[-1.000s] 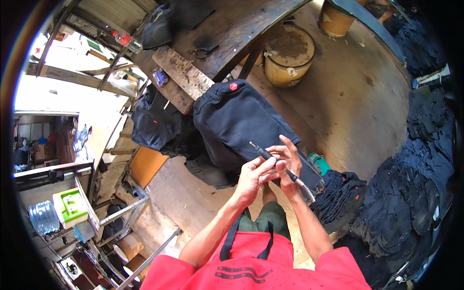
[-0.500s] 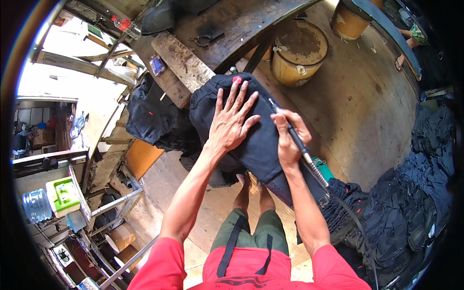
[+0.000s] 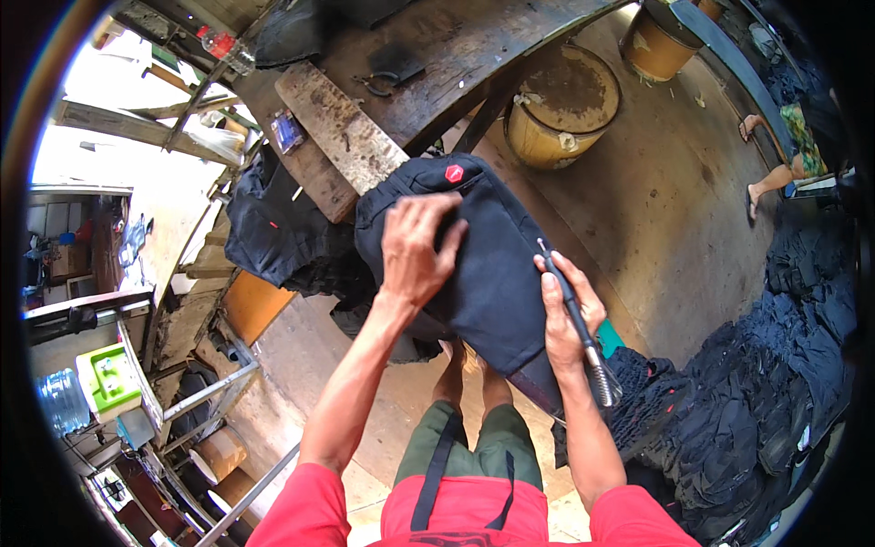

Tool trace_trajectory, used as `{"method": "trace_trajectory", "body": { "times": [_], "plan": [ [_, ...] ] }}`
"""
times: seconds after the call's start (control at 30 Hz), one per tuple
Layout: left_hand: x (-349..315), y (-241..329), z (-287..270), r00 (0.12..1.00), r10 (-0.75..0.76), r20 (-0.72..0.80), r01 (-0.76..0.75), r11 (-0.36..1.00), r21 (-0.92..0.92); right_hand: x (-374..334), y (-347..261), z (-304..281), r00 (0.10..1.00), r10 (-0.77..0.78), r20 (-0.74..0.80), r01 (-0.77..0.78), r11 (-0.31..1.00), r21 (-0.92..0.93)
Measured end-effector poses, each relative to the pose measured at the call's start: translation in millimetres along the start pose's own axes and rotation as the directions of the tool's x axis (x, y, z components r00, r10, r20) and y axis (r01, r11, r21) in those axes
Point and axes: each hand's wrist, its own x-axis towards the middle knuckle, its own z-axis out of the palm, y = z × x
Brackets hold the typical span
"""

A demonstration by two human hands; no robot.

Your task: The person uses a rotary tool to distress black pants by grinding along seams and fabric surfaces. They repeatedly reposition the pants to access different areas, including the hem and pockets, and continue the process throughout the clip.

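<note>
A black garment [image 3: 488, 273], with a gathered waistband and a small red badge [image 3: 454, 173], is drawn over the end of a worn wooden board [image 3: 342, 123]. Over the cloth just below the waistband is my left hand [image 3: 419, 251], its fingers bent and slightly blurred, the thumb apart, nothing visible in its grasp. At the garment's right edge, my right hand [image 3: 572, 314] is closed around a pen-shaped tool [image 3: 570, 296] with a black grip, thin metal tip and metal spring at the tail. Its tip points up and away from me, beside the cloth.
A large heap of dark garments [image 3: 756, 392] lies at right, near a green object [image 3: 609, 337]. More black cloth [image 3: 273, 228] hangs left of the board. A dark workbench [image 3: 437, 64] stands ahead, a yellow drum [image 3: 556, 128] beyond. Another person's leg [image 3: 775, 182] shows far right.
My left hand has drawn back from the badge, its spread fingers now bent. My right hand has shifted right and slightly nearer with the pen-shaped tool. More of the other person's legs shows.
</note>
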Motion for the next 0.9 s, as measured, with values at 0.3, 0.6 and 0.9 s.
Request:
{"method": "trace_trajectory", "body": {
  "times": [0.3,0.6,0.9],
  "plan": [
    [48,-58,6,0.994,-0.044,0.099,0.051,0.996,-0.074,53,2,49,0.949,-0.234,0.209,0.279,0.934,-0.222],
    [56,-59,12,0.997,0.008,0.070,0.002,0.990,-0.142,55,14,57,0.890,-0.336,0.309,0.432,0.840,-0.328],
    [56,-67,22,1.000,-0.002,0.015,0.005,0.987,-0.160,61,15,60,0.867,-0.353,0.351,0.472,0.806,-0.356]
  ]
}}
